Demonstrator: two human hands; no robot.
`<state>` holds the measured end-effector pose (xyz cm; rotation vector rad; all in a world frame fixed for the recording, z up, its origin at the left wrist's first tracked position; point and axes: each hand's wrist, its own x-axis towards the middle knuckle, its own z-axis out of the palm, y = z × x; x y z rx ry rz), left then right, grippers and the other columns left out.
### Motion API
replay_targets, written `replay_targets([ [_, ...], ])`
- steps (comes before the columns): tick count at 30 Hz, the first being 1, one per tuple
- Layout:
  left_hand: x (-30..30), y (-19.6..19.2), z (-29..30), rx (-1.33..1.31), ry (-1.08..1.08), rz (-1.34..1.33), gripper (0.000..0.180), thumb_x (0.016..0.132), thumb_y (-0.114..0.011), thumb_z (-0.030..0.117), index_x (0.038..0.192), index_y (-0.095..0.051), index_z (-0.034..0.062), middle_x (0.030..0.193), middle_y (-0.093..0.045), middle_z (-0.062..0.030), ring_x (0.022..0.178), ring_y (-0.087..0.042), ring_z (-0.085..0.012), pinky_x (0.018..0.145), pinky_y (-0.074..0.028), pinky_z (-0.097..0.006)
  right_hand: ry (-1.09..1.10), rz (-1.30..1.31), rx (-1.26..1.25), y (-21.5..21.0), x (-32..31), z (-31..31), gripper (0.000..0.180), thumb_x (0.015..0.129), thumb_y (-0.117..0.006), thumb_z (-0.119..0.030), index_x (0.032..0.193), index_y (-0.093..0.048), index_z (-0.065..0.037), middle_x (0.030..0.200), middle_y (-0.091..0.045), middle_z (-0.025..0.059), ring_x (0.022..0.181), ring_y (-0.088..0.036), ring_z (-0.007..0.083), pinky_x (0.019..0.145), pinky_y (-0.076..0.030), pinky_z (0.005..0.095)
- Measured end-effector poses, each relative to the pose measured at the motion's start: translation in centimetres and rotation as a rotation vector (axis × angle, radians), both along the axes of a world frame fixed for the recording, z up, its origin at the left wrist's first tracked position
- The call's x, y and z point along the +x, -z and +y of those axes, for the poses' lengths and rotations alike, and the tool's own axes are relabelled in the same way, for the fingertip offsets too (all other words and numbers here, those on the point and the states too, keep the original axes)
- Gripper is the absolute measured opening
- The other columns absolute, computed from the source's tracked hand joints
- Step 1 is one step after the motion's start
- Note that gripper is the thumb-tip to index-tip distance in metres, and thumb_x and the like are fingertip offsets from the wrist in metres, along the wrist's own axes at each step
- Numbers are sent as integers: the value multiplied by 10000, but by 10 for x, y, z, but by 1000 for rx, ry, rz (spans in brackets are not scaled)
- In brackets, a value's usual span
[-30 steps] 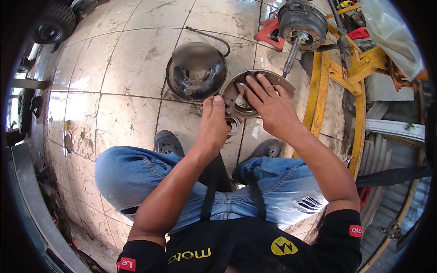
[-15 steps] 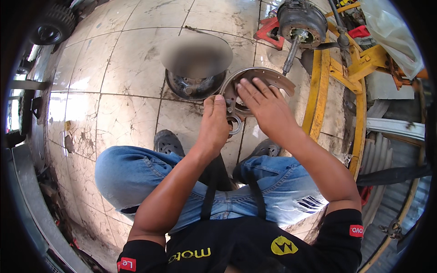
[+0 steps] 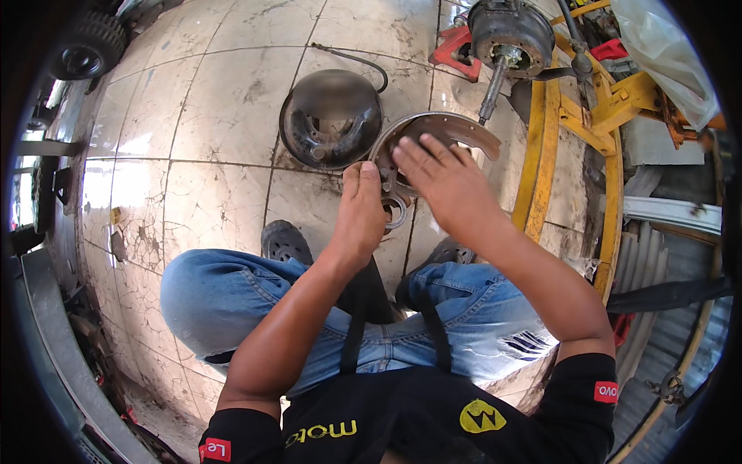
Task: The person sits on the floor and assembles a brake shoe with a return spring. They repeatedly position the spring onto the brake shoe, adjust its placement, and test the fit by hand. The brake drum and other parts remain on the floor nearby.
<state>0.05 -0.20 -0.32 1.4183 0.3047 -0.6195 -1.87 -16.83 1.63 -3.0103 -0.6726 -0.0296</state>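
Observation:
In front of my knees, my left hand (image 3: 360,203) is closed on the near left end of a curved, rusty brown metal part that looks like a brake shoe (image 3: 481,138), with small holes along its band. A metal ring (image 3: 396,213) sits at its lower end beside my left fingers. My right hand (image 3: 442,176) lies over the inside of the curve, fingers stretched out, palm down. It hides much of the part's middle. Just beyond my left hand, a black round plate (image 3: 294,131) rests on the floor, its upper area blurred.
A dark hose (image 3: 363,60) curves behind the round plate. At the far right, a brake drum with a shaft (image 3: 512,35) stands near a red stand (image 3: 457,54). A yellow metal frame (image 3: 538,166) runs along the right. A tyre (image 3: 91,46) lies far left.
My right hand has slid slightly left across the curved part. The left hand keeps its grip almost in place. The blurred patch over the round plate has shrunk, uncovering the hose.

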Motion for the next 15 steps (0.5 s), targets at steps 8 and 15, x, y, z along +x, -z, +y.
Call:
replay_targets([
  [8, -2, 4, -1, 21, -22, -16, 472, 1057, -279, 421, 1280, -452, 43, 882, -652, -89, 716, -589, -102, 576, -448, -232, -27, -17, -7, 0, 4, -3, 490, 891, -479, -115, 1380, -496, -96, 1437, -493, 83, 1300, -469, 313, 1043, -375, 486],
  [15, 0, 3, 4, -44, 32, 36, 460, 1049, -317, 432, 1282, -408, 46, 1018, -553, -96, 792, -541, -154, 626, -473, -303, -80, 19, 47, 1, 1, -1, 483, 891, -478, -116, 1373, -507, -95, 1426, -504, 77, 1294, -472, 310, 1054, -370, 460],
])
